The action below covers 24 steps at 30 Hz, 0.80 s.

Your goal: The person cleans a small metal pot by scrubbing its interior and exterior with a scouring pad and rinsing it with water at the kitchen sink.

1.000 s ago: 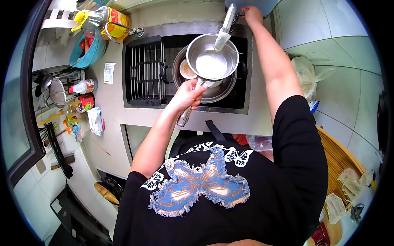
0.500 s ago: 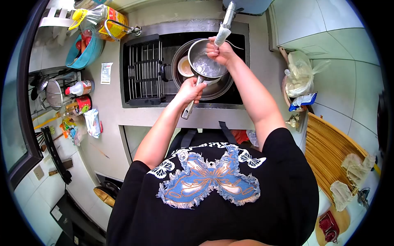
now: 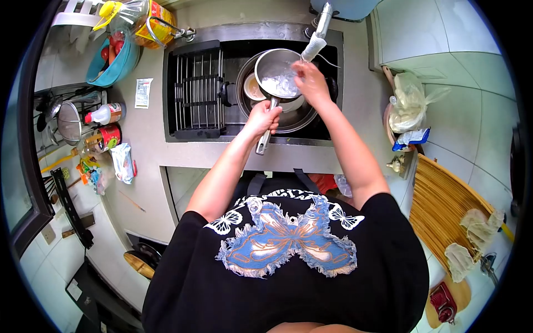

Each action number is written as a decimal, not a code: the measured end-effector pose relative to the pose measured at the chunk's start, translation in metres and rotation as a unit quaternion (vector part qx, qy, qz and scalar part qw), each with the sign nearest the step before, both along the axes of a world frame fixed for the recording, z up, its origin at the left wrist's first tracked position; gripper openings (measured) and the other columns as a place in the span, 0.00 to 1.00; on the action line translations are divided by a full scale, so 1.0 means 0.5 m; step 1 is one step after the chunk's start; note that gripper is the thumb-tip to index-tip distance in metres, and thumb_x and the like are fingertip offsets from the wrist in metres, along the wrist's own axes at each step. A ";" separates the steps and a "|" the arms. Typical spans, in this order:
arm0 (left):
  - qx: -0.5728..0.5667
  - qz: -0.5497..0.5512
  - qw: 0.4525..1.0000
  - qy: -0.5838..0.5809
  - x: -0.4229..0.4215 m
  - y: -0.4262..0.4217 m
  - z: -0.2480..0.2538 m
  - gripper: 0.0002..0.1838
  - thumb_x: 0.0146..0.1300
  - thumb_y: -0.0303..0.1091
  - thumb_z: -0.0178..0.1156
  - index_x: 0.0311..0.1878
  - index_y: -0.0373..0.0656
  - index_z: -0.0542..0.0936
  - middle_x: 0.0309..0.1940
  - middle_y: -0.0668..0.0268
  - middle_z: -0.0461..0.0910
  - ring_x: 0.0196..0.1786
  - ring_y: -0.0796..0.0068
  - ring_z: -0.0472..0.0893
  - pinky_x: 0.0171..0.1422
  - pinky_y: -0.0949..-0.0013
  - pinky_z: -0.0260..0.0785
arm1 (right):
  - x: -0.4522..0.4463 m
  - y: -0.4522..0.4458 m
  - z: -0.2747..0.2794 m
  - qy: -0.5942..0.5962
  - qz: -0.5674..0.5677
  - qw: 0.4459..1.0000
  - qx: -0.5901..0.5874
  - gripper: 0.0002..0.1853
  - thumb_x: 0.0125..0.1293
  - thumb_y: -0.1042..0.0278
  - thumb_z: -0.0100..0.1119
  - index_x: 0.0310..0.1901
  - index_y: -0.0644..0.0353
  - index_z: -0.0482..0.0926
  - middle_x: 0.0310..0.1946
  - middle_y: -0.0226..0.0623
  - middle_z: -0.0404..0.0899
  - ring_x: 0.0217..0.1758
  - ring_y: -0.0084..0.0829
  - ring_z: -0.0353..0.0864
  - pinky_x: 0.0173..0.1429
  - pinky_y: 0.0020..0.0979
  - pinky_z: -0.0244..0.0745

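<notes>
A small metal saucepan (image 3: 272,64) with moving water in it is over the sink, below the tip of the faucet (image 3: 319,39). My left hand (image 3: 262,117) is wrapped round the saucepan's handle. My right hand (image 3: 311,82) is at the pan's right rim, blurred, and its fingers are too smeared to read. Under the saucepan a larger metal pot (image 3: 300,123) stands in the sink, with a small pale bowl (image 3: 252,87) inside it. To the left, a black rack with metal bars (image 3: 198,91) lies across the sink.
An oil bottle (image 3: 155,25) and a blue basket (image 3: 119,66) stand at the back left. Bottles, a white packet (image 3: 123,162) and a paper label (image 3: 142,93) are on the left. A plastic bag (image 3: 408,105) and a bamboo mat (image 3: 444,205) are on the right.
My right hand has come down from the back of the faucet to the saucepan and shifted along its right side. Water now moves in the pan. My left hand has kept hold of the handle.
</notes>
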<state>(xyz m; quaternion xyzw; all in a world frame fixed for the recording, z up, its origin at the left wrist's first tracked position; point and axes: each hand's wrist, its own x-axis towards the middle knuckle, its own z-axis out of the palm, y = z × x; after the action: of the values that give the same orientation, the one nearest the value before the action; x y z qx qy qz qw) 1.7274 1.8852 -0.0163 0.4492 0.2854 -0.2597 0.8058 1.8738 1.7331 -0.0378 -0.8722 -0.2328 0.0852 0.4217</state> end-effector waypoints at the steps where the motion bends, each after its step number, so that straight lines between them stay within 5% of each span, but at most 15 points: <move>1: 0.021 0.008 1.000 -0.004 0.009 -0.013 -0.001 0.09 0.71 0.32 0.57 0.36 0.45 0.67 0.19 0.74 0.66 0.15 0.84 0.64 0.17 0.75 0.60 | -0.022 -0.015 0.022 -0.001 0.001 1.000 -0.003 0.13 0.56 0.69 0.64 0.44 0.58 0.77 0.44 0.45 0.81 0.45 0.43 0.82 0.51 0.38 0.77; 4: 0.017 0.038 0.999 0.000 0.040 -0.049 -0.005 0.07 0.67 0.27 0.57 0.37 0.41 0.68 0.21 0.68 0.72 0.17 0.80 0.71 0.18 0.73 0.67 | -0.090 -0.053 0.058 0.138 -0.160 0.968 -0.133 0.15 0.60 0.57 0.67 0.42 0.57 0.78 0.43 0.41 0.84 0.43 0.42 0.83 0.48 0.39 0.79; 6: 0.056 0.063 0.996 0.020 0.053 -0.077 0.015 0.07 0.67 0.28 0.58 0.36 0.40 0.69 0.21 0.67 0.73 0.17 0.78 0.72 0.18 0.71 0.68 | -0.122 -0.073 0.024 0.497 -0.230 0.834 -0.057 0.24 0.63 0.42 0.66 0.46 0.55 0.79 0.34 0.34 0.82 0.38 0.33 0.84 0.49 0.41 0.79; 8: 0.088 0.035 0.995 -0.026 0.049 -0.091 0.006 0.08 0.69 0.33 0.56 0.37 0.39 0.72 0.19 0.66 0.74 0.17 0.76 0.75 0.18 0.71 0.69 | -0.148 -0.053 0.105 0.666 -0.189 0.713 0.111 0.27 0.66 0.36 0.62 0.43 0.57 0.79 0.28 0.31 0.80 0.30 0.29 0.83 0.38 0.40 0.81; 9: 0.095 0.016 0.994 -0.045 0.040 -0.099 0.013 0.08 0.69 0.34 0.56 0.39 0.38 0.73 0.19 0.66 0.75 0.17 0.76 0.75 0.18 0.71 0.69 | -0.161 -0.064 0.036 0.684 -0.163 0.662 0.259 0.26 0.68 0.40 0.61 0.40 0.61 0.78 0.28 0.42 0.82 0.26 0.34 0.83 0.21 0.34 0.76; 12: 0.241 -0.054 0.956 -0.161 0.010 -0.114 0.018 0.11 0.70 0.37 0.57 0.40 0.38 0.77 0.22 0.67 0.79 0.17 0.75 0.76 0.21 0.72 0.69 | -0.152 -0.047 0.064 0.661 -0.138 0.671 0.307 0.18 0.71 0.57 0.57 0.47 0.66 0.78 0.39 0.48 0.85 0.30 0.40 0.86 0.15 0.35 0.75; 14: 0.422 -0.155 0.829 -0.331 -0.003 -0.073 -0.040 0.14 0.72 0.40 0.57 0.37 0.38 0.78 0.23 0.67 0.81 0.20 0.77 0.78 0.23 0.73 0.71 | -0.178 -0.025 0.032 0.601 -0.217 0.691 0.339 0.15 0.68 0.67 0.57 0.47 0.71 0.77 0.41 0.50 0.85 0.34 0.39 0.87 0.32 0.30 0.82; 15: 0.190 -0.211 0.949 -0.140 0.009 -0.040 0.030 0.17 0.71 0.44 0.58 0.37 0.37 0.79 0.21 0.62 0.82 0.21 0.75 0.82 0.25 0.70 0.75 | -0.184 -0.049 -0.015 0.586 -0.195 0.716 0.324 0.14 0.67 0.68 0.57 0.47 0.72 0.77 0.38 0.48 0.85 0.34 0.36 0.86 0.35 0.29 0.82; 16: 0.201 -0.209 0.947 -0.140 0.023 -0.014 0.033 0.20 0.74 0.46 0.54 0.35 0.37 0.79 0.22 0.64 0.82 0.21 0.75 0.82 0.25 0.72 0.75 | -0.181 -0.072 -0.044 0.571 -0.173 0.742 0.307 0.13 0.66 0.70 0.57 0.46 0.72 0.76 0.36 0.46 0.85 0.34 0.33 0.86 0.38 0.28 0.81; 17: 0.195 -0.165 0.962 -0.098 0.048 0.012 0.035 0.19 0.75 0.45 0.53 0.36 0.38 0.79 0.22 0.64 0.82 0.22 0.76 0.82 0.26 0.72 0.75 | -0.179 -0.058 0.040 0.551 -0.222 0.766 0.245 0.11 0.64 0.73 0.55 0.45 0.71 0.76 0.29 0.40 0.81 0.26 0.26 0.81 0.33 0.27 0.79; 18: 0.189 -0.119 0.973 -0.053 0.077 0.034 0.029 0.18 0.75 0.44 0.53 0.37 0.39 0.80 0.23 0.65 0.82 0.23 0.76 0.82 0.27 0.73 0.75 | -0.180 -0.087 0.012 0.537 -0.153 0.802 0.214 0.09 0.63 0.75 0.54 0.42 0.70 0.76 0.26 0.35 0.77 0.18 0.21 0.71 0.25 0.25 0.72; 22: -0.035 0.129 0.988 -0.076 0.229 0.007 -0.015 0.12 0.74 0.41 0.55 0.41 0.42 0.78 0.27 0.68 0.81 0.23 0.76 0.78 0.28 0.71 0.74 | -0.171 -0.093 0.057 0.570 -0.184 0.765 0.235 0.03 0.61 0.75 0.52 0.34 0.65 0.73 0.22 0.32 0.74 0.14 0.14 0.59 0.16 0.22 0.54; 24: -0.090 0.137 0.986 -0.033 0.301 -0.034 -0.036 0.12 0.74 0.42 0.56 0.39 0.43 0.78 0.25 0.70 0.79 0.23 0.77 0.78 0.27 0.72 0.73 | -0.165 -0.103 0.047 0.586 -0.186 0.754 0.229 0.04 0.63 0.74 0.53 0.37 0.61 0.69 0.23 0.31 0.72 0.12 0.13 0.57 0.15 0.19 0.52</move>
<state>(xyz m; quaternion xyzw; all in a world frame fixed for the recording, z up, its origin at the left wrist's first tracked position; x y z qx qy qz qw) 1.8781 1.8683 -0.0344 0.3395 0.2932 -0.1565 0.8799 1.7914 1.6816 -0.0143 -0.5547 0.2142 0.4437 0.6705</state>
